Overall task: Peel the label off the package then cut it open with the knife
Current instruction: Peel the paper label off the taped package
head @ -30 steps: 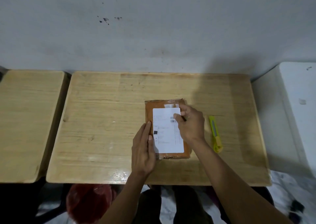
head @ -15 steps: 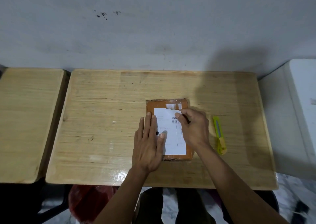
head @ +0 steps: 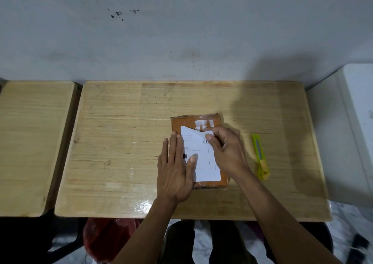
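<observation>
An orange-brown package (head: 186, 121) lies flat on the wooden table (head: 121, 142), right of centre. A white printed label (head: 203, 158) covers most of its top; the label's far right corner is lifted and folded back, showing white residue on the wrap beneath. My right hand (head: 228, 150) pinches that lifted corner between thumb and fingers. My left hand (head: 175, 171) lies flat with fingers spread on the package's left side, thumb on the label. A yellow utility knife (head: 260, 156) lies on the table just right of my right hand, untouched.
A second wooden table (head: 30, 142) stands to the left across a narrow gap. A white box-like surface (head: 355, 122) adjoins the right side. A grey wall runs behind. Below the near edge are a red bag (head: 109, 237) and my legs.
My left hand slid from the package's left edge onto the package and spread flat. My right hand has peeled the label's far right corner further back toward me.
</observation>
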